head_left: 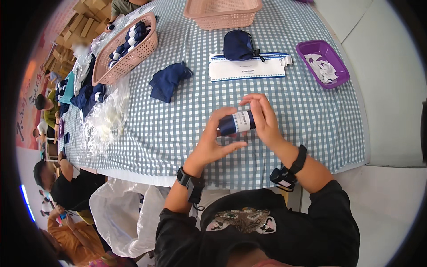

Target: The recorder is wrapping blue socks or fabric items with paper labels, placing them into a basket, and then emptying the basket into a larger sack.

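Observation:
Both my hands hold a rolled navy cloth bundle [231, 123] wrapped with a white paper band, above the checked tablecloth [178, 129]. My left hand [212, 141] cups the roll from below and the left end. My right hand [263, 116] grips its right end with fingers over the top. Beyond them lies a stack of white paper labels [247, 67] with a folded navy cloth piece [238, 44] resting on it. Another navy cloth piece [168, 81] lies flat to the left.
A purple tray [321, 46] of paper scraps sits at the right. A pink basket [222, 18] stands at the far edge; another pink basket [129, 60] of banded rolls sits left, beside clear plastic bags [106, 118]. Other people sit along the table's left side.

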`<act>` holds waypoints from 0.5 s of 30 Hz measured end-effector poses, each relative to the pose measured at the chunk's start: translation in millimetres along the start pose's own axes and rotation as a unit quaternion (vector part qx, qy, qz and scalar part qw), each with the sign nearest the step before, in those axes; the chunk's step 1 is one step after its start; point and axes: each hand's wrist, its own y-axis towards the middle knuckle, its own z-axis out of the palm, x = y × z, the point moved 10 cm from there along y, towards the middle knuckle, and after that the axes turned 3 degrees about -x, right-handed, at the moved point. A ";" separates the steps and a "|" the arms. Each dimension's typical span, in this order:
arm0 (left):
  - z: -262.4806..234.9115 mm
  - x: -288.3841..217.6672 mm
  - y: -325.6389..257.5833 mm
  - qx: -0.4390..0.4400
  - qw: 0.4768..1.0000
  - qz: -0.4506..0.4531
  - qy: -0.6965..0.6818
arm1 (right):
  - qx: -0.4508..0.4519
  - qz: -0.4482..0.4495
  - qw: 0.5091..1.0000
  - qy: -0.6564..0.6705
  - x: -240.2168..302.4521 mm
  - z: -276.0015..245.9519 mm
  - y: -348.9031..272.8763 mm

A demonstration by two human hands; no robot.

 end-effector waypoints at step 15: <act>-0.4 28.0 -7.9 -0.021 0.989 -0.097 -0.111 | -0.047 -0.163 0.938 -0.301 25.9 3.6 -15.3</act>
